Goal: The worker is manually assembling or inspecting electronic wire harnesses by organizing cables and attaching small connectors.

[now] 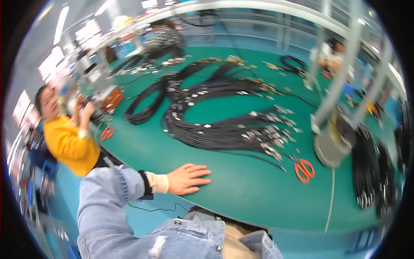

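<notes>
My left hand (188, 178) flat, fingers spread, empty; right unseen, can't tell. Cables (189, 134) likely limp, heavy bunched; I'd grip mid-bend.

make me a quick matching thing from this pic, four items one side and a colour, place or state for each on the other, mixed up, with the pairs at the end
Column one
1. left hand
2. cables
3. tabletop
4. scissors at the right

Column two
A. orange-red handles
B. palm down, near the front edge
C. plain green
D. black, lying in curved bundles

Right pairs: 1-B, 2-D, 3-C, 4-A
</notes>
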